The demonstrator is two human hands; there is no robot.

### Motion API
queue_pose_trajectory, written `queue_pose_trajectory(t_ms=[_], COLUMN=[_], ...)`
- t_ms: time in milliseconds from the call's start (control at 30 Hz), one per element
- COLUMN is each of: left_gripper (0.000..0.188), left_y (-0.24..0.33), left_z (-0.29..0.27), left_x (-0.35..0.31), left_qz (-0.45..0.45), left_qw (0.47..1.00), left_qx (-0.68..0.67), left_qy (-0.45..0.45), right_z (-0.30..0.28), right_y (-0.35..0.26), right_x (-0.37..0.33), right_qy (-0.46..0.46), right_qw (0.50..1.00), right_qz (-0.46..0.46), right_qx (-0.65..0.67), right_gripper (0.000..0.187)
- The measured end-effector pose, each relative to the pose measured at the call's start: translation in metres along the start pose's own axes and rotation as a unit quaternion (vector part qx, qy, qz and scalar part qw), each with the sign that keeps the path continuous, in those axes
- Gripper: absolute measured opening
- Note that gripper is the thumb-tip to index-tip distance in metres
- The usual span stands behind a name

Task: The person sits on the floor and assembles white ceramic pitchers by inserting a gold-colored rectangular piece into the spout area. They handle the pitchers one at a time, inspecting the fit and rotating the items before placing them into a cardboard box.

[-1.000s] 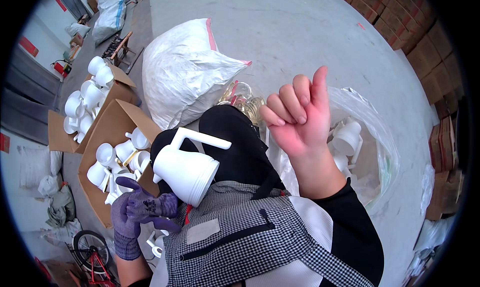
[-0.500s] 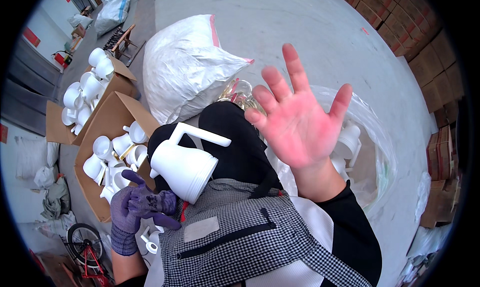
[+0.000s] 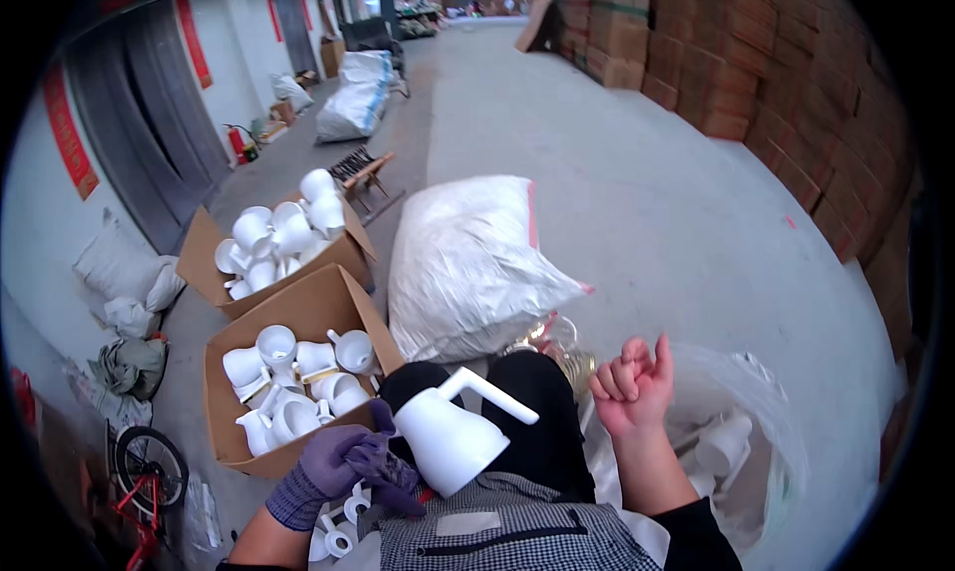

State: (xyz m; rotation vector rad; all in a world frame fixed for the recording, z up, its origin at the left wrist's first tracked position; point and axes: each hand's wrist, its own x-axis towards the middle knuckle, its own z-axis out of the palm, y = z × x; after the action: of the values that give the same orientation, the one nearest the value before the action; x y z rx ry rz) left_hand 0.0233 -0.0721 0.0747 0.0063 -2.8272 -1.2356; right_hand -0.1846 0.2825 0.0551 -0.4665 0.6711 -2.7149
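My left hand (image 3: 323, 472), in a purple knitted glove, is closed on a second purple glove (image 3: 383, 464), bunched up beside my lap. A white plastic jug body (image 3: 448, 442) with a long handle rests tilted on my thighs, just right of that hand. My right hand (image 3: 635, 382) is bare and raised in front of my right knee. Its fingers are curled in and the thumb points up, with nothing visible in them. Under my left forearm lie several small white plastic parts (image 3: 338, 536), partly hidden by the arm and my checked apron (image 3: 497, 531).
Two cardboard boxes (image 3: 288, 297) of white jug bodies stand at the left. A stuffed white sack (image 3: 468, 263) sits ahead of my knees. At my right is a clear plastic bag (image 3: 786, 452) with white jugs in it. Stacked cartons (image 3: 796, 103) line the right side.
My view has tilted up, showing more of the hall. My right hand has gone from spread fingers to curled ones and lowered. My left hand keeps the loose glove; the jug stays on my lap.
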Motion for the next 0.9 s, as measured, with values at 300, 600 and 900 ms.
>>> queue_pose_trajectory(t_ms=[300, 600, 900], left_gripper=[0.036, 0.04, 0.044], left_y=[-0.001, -0.026, 0.005], left_z=[0.002, 0.028, 0.025], left_x=[0.009, 0.022, 0.049], left_qz=[-0.034, -0.007, 0.116], left_qw=[0.973, 0.959, 0.979], left_qx=[-0.212, -0.27, 0.158], left_qy=[0.081, 0.083, 0.062], right_z=[-0.016, 0.001, -0.004], right_y=[0.03, 0.03, 0.034], right_x=[-0.003, -0.008, -0.01], right_qy=[0.078, 0.087, -0.07], right_qw=[0.996, 0.994, 0.991], right_qz=[0.009, 0.049, 0.077], right_qx=[-0.046, -0.052, 0.078], right_gripper=[0.058, 0.049, 0.056])
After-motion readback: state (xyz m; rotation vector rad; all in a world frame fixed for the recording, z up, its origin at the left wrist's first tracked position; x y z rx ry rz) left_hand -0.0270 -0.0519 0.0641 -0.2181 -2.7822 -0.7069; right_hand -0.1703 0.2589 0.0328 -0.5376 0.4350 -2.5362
